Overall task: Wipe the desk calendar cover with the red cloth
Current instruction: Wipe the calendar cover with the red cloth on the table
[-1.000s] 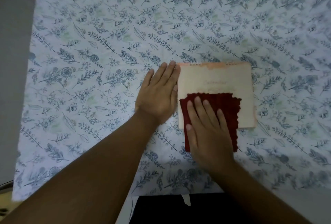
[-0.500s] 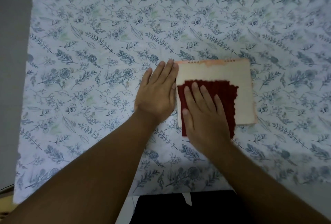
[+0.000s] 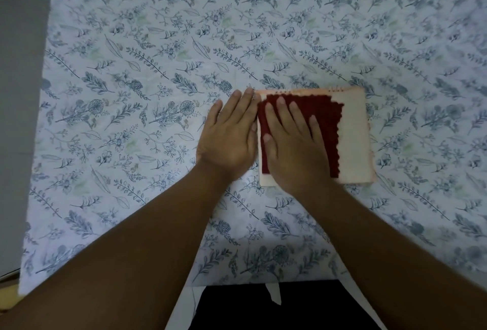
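A cream desk calendar (image 3: 354, 142) with a spiral binding along its far edge lies flat on the floral tablecloth. The red cloth (image 3: 320, 110) covers the left and upper part of its cover. My right hand (image 3: 292, 145) lies flat on the cloth, fingers spread, pressing it onto the cover. My left hand (image 3: 228, 137) rests flat on the tablecloth, fingers together, touching the calendar's left edge. The cover's printed text is hidden under the cloth.
The tablecloth (image 3: 158, 66), white with blue leaf print, covers the whole surface. A grey wall or floor strip (image 3: 21, 92) runs along the left. The near edge of the table sits by my dark clothing (image 3: 263, 308).
My right hand has pushed the red cloth away from me, from the calendar's near edge up to its spiral binding. The left hand has stayed beside the calendar.
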{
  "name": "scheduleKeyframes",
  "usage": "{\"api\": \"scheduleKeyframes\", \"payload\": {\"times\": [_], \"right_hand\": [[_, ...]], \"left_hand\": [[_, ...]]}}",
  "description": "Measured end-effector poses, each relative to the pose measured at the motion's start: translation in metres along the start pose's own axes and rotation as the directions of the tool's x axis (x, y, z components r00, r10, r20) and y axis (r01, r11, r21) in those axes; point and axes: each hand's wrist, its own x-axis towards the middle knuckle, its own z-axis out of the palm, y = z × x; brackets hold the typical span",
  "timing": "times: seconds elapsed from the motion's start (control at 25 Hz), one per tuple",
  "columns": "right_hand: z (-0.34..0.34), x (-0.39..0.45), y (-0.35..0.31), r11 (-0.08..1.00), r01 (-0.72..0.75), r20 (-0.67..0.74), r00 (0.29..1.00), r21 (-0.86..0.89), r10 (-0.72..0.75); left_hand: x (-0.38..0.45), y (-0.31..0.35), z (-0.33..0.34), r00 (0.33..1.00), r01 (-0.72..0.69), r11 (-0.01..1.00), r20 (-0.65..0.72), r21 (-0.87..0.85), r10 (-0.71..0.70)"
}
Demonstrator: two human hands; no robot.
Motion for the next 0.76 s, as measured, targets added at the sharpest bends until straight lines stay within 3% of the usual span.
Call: {"api": "scheduleKeyframes", "payload": {"times": [0.24,0.44,0.64,0.76], "right_hand": [[0.011,-0.082,0.004,0.998,0.048,0.039,0.998,-0.027,-0.047],[-0.005,-0.004,0.012,1.0,0.016,0.063,0.998,-0.021,-0.015],[0.001,-0.088,0.015,0.999,0.008,0.054,0.999,-0.037,-0.006],[0.002,-0.059,0.022,1.0,0.001,0.078,0.997,0.006,-0.002]], "left_hand": [[0.0,0.0,-0.002,1.0,0.005,1.0,-0.008,-0.028,-0.005],[0.001,0.002,-0.002,1.0,0.022,1.0,0.022,-0.015,-0.022],[0.0,0.003,0.002,0.999,0.032,0.999,-0.021,-0.003,-0.032],[0.001,0.003,0.002,0.999,0.034,0.999,-0.028,-0.004,-0.034]]}}
